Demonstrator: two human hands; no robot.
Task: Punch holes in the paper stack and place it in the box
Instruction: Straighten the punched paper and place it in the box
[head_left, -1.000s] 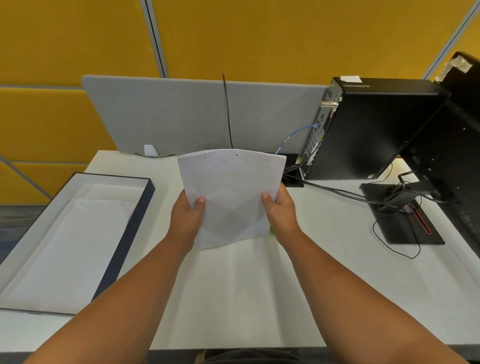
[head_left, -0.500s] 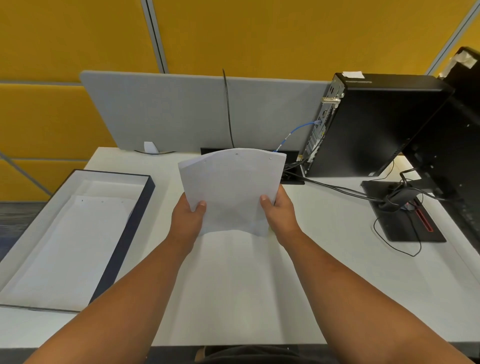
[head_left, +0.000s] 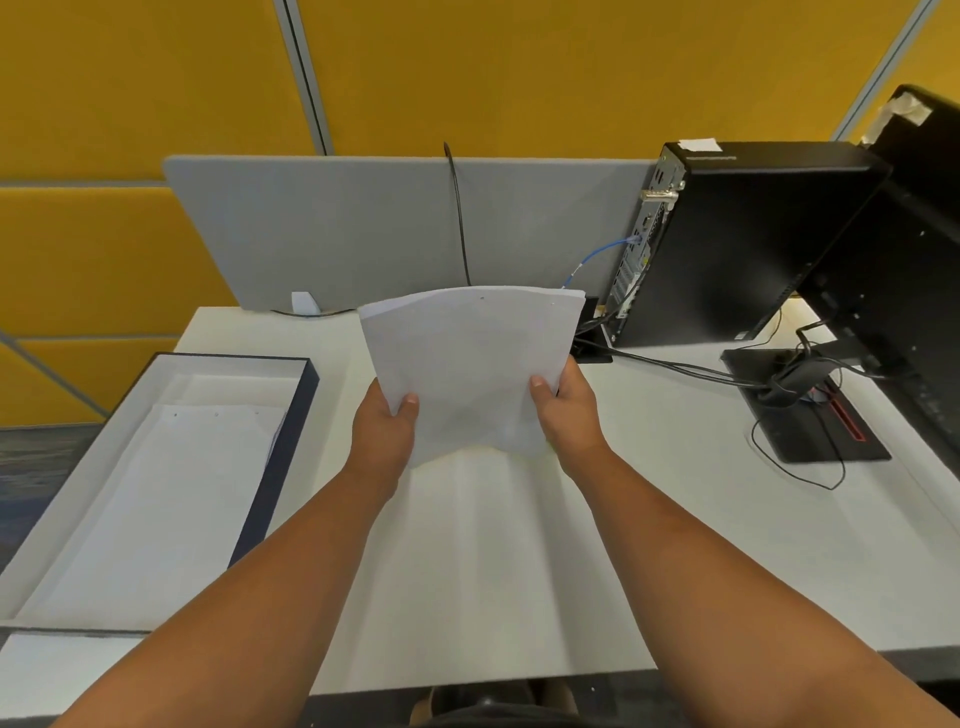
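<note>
A white paper stack (head_left: 470, 364) with small punched holes along its top edge is held upright and bowed above the middle of the desk. My left hand (head_left: 384, 436) grips its lower left side, thumb on the front. My right hand (head_left: 566, 410) grips its lower right side the same way. The box (head_left: 306, 395), dark blue outside and white inside, lies open on the left of the desk, with punched white sheets (head_left: 166, 499) lying flat in it. No hole punch is visible.
A grey divider panel (head_left: 363, 228) stands along the back of the white desk (head_left: 649, 519). A black computer tower (head_left: 748, 244) with cables stands at the back right, with a black monitor and its stand base (head_left: 810, 415) further right.
The stack has been lifted off the desk and tilted more upright; its bottom edge now hangs above the surface. Both hands keep their grip.
</note>
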